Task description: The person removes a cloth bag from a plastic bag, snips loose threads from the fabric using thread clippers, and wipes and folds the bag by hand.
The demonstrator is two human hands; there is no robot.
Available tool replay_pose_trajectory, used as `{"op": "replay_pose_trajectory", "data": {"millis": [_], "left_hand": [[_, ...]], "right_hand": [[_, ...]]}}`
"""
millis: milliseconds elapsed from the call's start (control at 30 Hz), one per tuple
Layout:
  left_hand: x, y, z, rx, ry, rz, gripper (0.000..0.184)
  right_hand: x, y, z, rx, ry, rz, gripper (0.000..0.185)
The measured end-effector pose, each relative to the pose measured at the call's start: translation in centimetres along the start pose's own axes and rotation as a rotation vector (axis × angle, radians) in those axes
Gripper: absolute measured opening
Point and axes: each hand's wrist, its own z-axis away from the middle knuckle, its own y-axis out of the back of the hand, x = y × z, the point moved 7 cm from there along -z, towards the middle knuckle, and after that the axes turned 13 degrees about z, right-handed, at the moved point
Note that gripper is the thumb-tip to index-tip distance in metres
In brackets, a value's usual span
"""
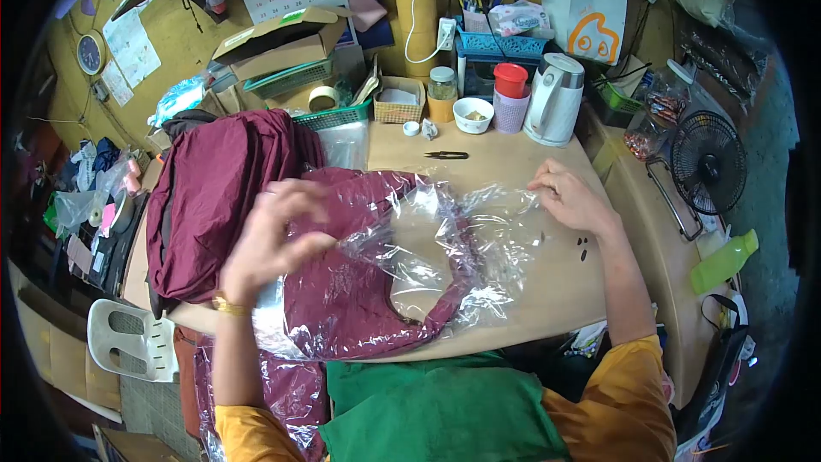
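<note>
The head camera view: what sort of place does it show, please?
Probably a small sewing or packing workshop. A pile of maroon fabric lies at the left, a maroon piece lies in clear plastic, and black snips lie beyond.

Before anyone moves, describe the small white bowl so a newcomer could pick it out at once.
Along the back of the table, find the tall white kettle. Just left of it, past the red-topped lilac container, is the small white bowl. It is low and open, while the jar on its other side is taller and lidded.
</note>
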Motion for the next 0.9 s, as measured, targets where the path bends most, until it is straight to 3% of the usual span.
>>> {"op": "replay_pose_trajectory", "data": {"millis": [67, 133, 200, 267, 333, 367, 400, 433, 467, 500, 533, 600, 667, 733, 800, 833, 900], "left_hand": [[3.1, -4.6, -1.2, -0.074, -0.159, -0.044, 0.055], [0.5, -8.6, -1.5, -0.117, -0.105, -0.14, 0.061], [-2.7, -8.9, -1.5, -0.086, -0.227, -0.148, 0.05], [-8.1, -10.2, -0.9, -0.471, 0.197, 0.062, 0.033], [-6.3, -6.7, -1.2, -0.173, 0.041, 0.129, 0.015], [-6.3, -5.2, -1.1, -0.105, 0.255, 0.306, 0.012], [-6.3, -3.6, -1.3, 0.069, 0.084, 0.367, 0.011], [-6.0, -2.4, -1.5, 0.095, 0.129, 0.588, 0.012], [-5.4, -1.1, -1.6, 0.123, 0.174, 0.809, 0.012], [-4.9, 0.0, -1.6, 0.102, 0.133, 0.703, 0.015], [-4.5, 0.9, -1.7, 0.081, 0.093, 0.596, 0.018], [-4.1, 1.8, -1.9, 0.082, 0.1, 0.519, 0.023], [-3.9, 2.2, -2.1, 0.06, 0.078, 0.186, 0.029], [-4.6, 2.5, -1.7, 0.057, 0.143, 0.208, 0.038], [-5.0, 2.3, -1.5, 0.015, 0.1, 0.18, 0.04], [-5.4, 2.2, -1.4, 0.015, 0.101, 0.182, 0.04], [-5.4, 2.2, -1.2, 0.019, 0.025, 0.079, 0.036]], "right_hand": [[-1.0, 0.3, -0.6, -0.003, -0.004, -0.047, 0.021], [-1.0, 0.9, -0.9, -0.006, -0.011, -0.089, 0.021], [-0.3, 1.7, -0.5, -0.028, 0.008, -0.063, 0.023], [-0.2, 2.1, 0.8, -0.061, 0.049, 0.011, 0.022], [0.7, 2.0, 1.4, -0.098, 0.092, 0.083, 0.022], [2.0, 1.5, 1.5, -0.125, 0.051, 0.101, 0.022], [2.9, 1.1, 1.6, -0.154, 0.01, 0.12, 0.021], [3.3, 1.0, 1.5, -0.155, 0.01, 0.119, 0.021], [3.8, 1.3, 1.3, -0.099, -0.053, -0.143, 0.019], [4.5, 1.4, 1.0, -0.043, -0.116, -0.408, 0.018], [5.3, 0.9, 0.9, -0.047, -0.112, -0.411, 0.018], [5.2, 0.8, 0.3, -0.01, 0.048, -0.571, 0.019], [3.7, 0.4, 0.3, 0.006, 0.095, -0.454, 0.022], [2.2, 0.1, -0.4, 0.022, 0.141, -0.334, 0.026], [2.4, 1.1, -0.9, 0.286, 0.186, -0.784, 0.03], [2.1, 1.1, -1.1, 0.285, 0.185, -0.784, 0.03], [0.4, 0.6, -1.6, 0.065, 0.285, -1.258, 0.026]]}}
